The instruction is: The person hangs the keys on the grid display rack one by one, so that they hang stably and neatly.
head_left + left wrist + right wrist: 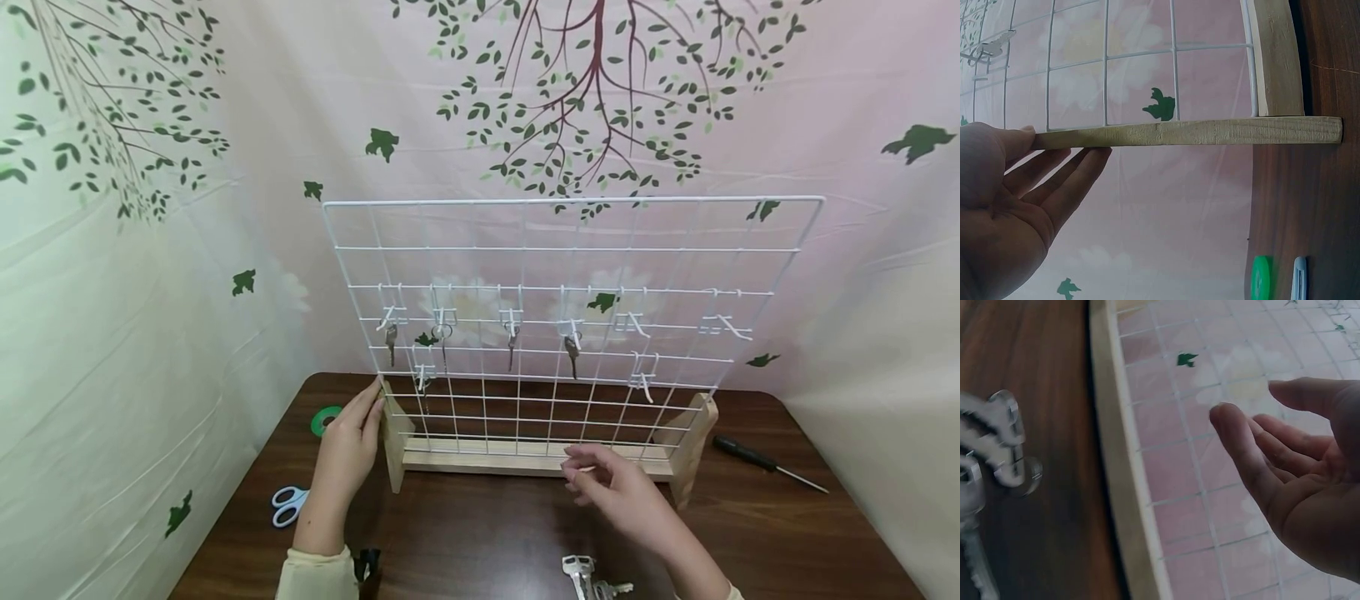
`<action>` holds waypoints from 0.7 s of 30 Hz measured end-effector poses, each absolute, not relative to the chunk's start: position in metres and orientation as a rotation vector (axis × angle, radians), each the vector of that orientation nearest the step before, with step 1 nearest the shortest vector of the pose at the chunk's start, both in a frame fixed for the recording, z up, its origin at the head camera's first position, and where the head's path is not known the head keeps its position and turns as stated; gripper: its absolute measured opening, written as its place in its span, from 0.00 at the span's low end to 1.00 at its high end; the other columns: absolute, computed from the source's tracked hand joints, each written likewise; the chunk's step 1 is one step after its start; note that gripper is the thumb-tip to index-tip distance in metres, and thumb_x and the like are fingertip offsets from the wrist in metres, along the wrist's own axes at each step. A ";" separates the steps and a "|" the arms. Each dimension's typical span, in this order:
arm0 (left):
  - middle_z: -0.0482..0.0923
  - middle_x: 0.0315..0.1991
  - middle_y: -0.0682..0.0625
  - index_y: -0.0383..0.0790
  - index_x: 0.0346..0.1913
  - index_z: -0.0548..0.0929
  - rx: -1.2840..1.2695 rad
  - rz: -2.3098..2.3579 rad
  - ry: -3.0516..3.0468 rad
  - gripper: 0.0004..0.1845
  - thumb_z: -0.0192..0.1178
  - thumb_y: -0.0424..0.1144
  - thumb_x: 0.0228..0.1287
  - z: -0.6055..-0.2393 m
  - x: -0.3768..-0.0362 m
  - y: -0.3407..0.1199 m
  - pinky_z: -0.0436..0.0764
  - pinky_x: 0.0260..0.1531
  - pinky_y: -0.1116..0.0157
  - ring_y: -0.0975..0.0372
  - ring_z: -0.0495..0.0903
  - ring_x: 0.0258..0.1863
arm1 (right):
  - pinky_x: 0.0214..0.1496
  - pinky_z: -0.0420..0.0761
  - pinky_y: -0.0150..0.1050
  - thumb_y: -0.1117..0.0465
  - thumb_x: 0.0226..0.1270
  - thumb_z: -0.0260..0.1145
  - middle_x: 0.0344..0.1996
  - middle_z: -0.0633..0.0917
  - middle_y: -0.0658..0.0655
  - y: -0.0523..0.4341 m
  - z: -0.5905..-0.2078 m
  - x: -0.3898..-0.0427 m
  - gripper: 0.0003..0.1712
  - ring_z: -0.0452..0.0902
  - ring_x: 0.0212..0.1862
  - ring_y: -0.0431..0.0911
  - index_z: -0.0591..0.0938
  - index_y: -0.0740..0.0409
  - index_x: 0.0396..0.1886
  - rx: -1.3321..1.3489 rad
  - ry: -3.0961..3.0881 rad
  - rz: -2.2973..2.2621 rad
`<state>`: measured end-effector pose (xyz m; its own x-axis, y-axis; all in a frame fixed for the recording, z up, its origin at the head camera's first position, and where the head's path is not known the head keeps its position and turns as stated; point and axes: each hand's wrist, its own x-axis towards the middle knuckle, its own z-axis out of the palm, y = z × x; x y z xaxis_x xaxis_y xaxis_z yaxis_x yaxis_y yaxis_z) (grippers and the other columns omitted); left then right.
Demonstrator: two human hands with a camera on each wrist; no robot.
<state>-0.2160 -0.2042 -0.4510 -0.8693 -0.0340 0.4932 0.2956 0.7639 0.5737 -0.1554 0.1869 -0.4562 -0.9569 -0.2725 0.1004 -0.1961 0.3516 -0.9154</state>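
Left hand point(348, 446): fingers straight, resting against the left wooden foot point(393, 446) of the rack point(573, 250); holds nothing. The left wrist view shows the fingertips point(1094, 156) just under the edge of the foot point(1210, 132).

Right hand point(622, 496): raised just before the wooden base bar point(480, 457), fingers loosely bent and spread, empty. The right wrist view is blurred, but the palm point(1310, 487) appears relaxed and open.

Rack: white wire grid, upright on the table point(487, 533), directly beyond both hands. Hooks point(637, 323) in a row above the hands; keys point(572, 354) hang from several of the left and middle ones, right ones bare.

Key bunch point(592, 579): flat on the table, just near side of the right hand, apart from it.

Green tape roll point(325, 420): left of the left hand, near it.

Scissors point(287, 505): left of the left forearm.

Screwdriver point(765, 462): well right of the right hand, past the right foot point(693, 446).
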 end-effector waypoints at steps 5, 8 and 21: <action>0.79 0.72 0.37 0.38 0.77 0.75 -0.194 -0.927 -2.480 0.24 0.55 0.39 0.85 -0.451 -0.216 -0.204 0.86 0.62 0.43 0.43 0.82 0.69 | 0.38 0.91 0.35 0.59 0.77 0.70 0.49 0.89 0.70 0.196 -0.474 -0.149 0.25 0.87 0.39 0.36 0.80 0.74 0.63 -0.494 2.487 -1.559; 0.79 0.72 0.37 0.38 0.77 0.75 -0.195 -0.926 -2.481 0.24 0.55 0.39 0.85 -0.451 -0.217 -0.204 0.86 0.63 0.43 0.43 0.82 0.69 | 0.36 0.90 0.34 0.60 0.75 0.71 0.44 0.91 0.63 0.201 -0.485 -0.145 0.22 0.85 0.39 0.34 0.82 0.72 0.59 -0.517 2.471 -1.460; 0.78 0.73 0.38 0.39 0.78 0.74 -0.171 -0.932 -2.505 0.24 0.55 0.39 0.85 -0.451 -0.216 -0.204 0.85 0.63 0.43 0.44 0.81 0.70 | 0.21 0.80 0.30 0.67 0.66 0.71 0.28 0.85 0.51 0.198 -0.510 -0.134 0.06 0.80 0.22 0.37 0.86 0.62 0.41 -0.464 2.416 -1.270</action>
